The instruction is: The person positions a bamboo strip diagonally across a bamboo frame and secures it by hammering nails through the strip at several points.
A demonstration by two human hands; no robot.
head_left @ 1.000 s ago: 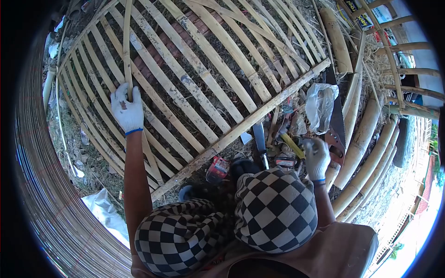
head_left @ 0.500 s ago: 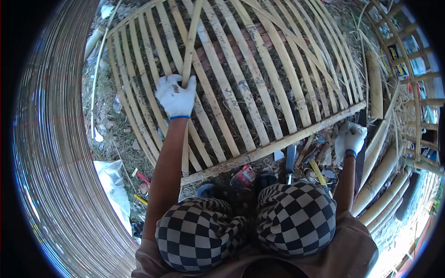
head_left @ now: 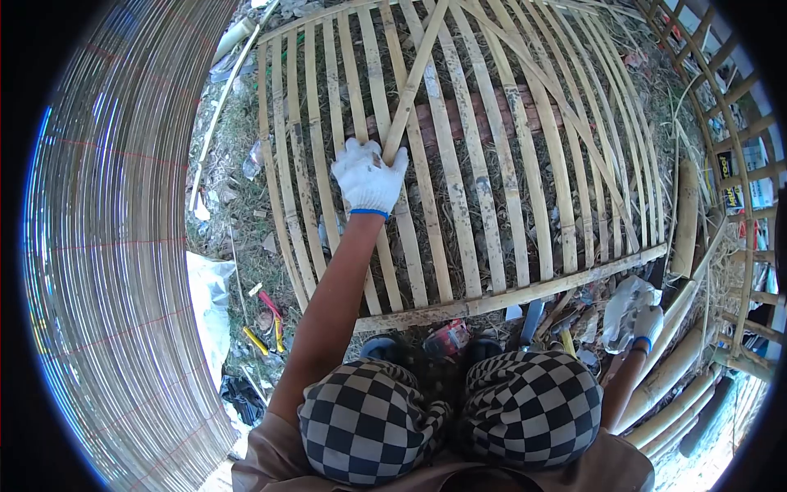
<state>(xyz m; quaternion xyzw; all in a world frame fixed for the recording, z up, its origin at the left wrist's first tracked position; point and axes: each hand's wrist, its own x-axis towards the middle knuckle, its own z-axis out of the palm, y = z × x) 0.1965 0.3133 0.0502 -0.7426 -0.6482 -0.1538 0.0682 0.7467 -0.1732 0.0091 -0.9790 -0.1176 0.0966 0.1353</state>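
Observation:
My left hand (head_left: 369, 176), in a white glove, grips the lower end of a loose bamboo slat (head_left: 412, 86) that lies slanted across a flat lattice panel of bamboo slats (head_left: 500, 164). The panel rests on the ground in front of my checkered knees (head_left: 459, 410), and a bamboo crossbar (head_left: 508, 297) runs along its near edge. My right hand (head_left: 648, 322), also gloved, is low at the right against a clear plastic bag (head_left: 621, 305). Whether its fingers hold the bag is not visible.
Tools lie between the crossbar and my knees: a red object (head_left: 447, 336), a dark blade (head_left: 531, 316) and a yellow-handled tool (head_left: 566, 340). Thick bamboo poles (head_left: 672, 365) lie at the right. A curved woven bamboo wall (head_left: 106, 246) rises at the left, with a white sack (head_left: 209, 307) beside it.
The view has swung left, so the panel now sits more upright in frame. My left hand keeps its grip on the loose slat. My right hand left the tools and went to the plastic bag.

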